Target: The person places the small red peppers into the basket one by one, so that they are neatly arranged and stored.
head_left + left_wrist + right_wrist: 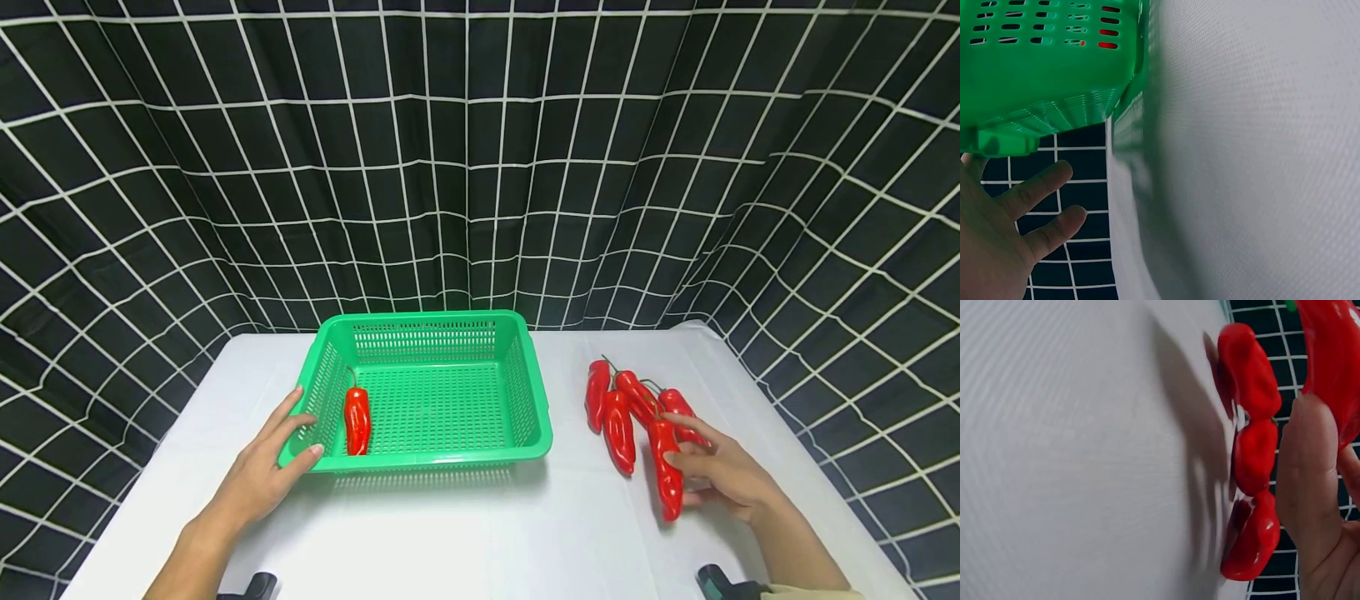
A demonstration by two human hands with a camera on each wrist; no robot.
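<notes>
My left hand [262,471] rests at the near left corner of a green plastic basket [442,458], thumb and forefinger over its rim. In the left wrist view, two fingers [1038,190] stretch out loosely below the basket's edge. One red pepper [357,422] lies inside along the left side. On the right, my right hand [720,471] pinches another red pepper [667,471] between thumb and fingers. The right wrist view shows this held pepper [1332,350] above the table, with the thumb [1310,469] against it.
Several more red peppers [618,433] with green stems lie close together on the white tabletop [450,542], just beyond the right hand. A black cloth with a white grid [465,192] hangs behind the table and along both sides.
</notes>
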